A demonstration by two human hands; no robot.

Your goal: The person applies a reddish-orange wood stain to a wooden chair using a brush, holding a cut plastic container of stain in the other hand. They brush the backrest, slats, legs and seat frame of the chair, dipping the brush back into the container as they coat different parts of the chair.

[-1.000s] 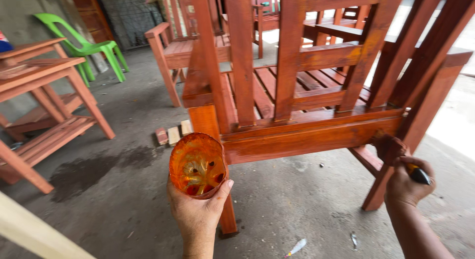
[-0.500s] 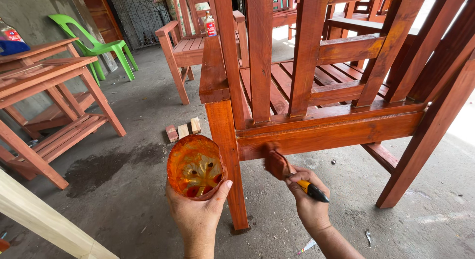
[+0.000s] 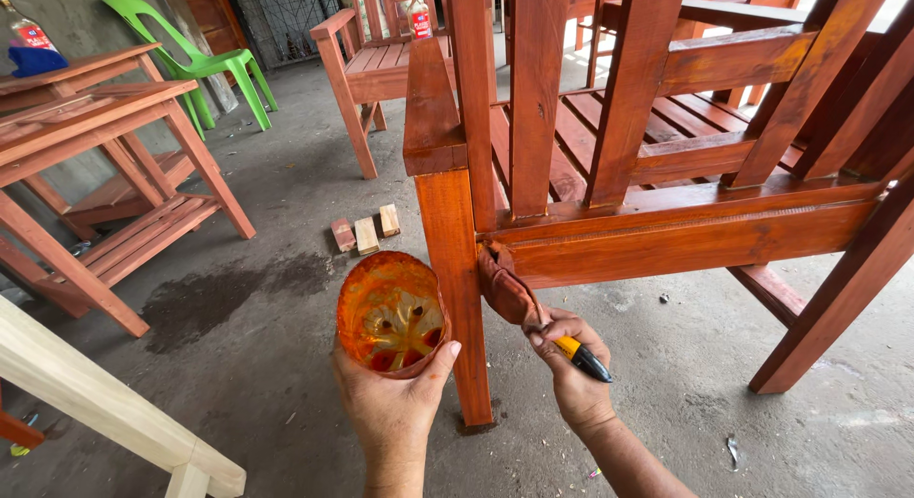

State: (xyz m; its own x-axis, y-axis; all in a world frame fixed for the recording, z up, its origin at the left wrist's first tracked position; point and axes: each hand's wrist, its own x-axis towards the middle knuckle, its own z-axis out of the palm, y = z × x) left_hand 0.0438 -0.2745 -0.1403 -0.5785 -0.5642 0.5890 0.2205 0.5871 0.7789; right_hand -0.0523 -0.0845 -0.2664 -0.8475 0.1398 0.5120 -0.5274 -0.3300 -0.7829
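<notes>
Leftward along the chair rail went the right hand, clamped on its brush; left hand grips the stain cup.

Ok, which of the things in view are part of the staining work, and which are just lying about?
In use:
- left hand holding the orange cup of stain
- right hand holding the brush against the chair rail
- chair leg

Lying about:
- three small wood blocks on the floor
- green plastic chair
- bottle on the far chair
- unstained pale beam
</notes>
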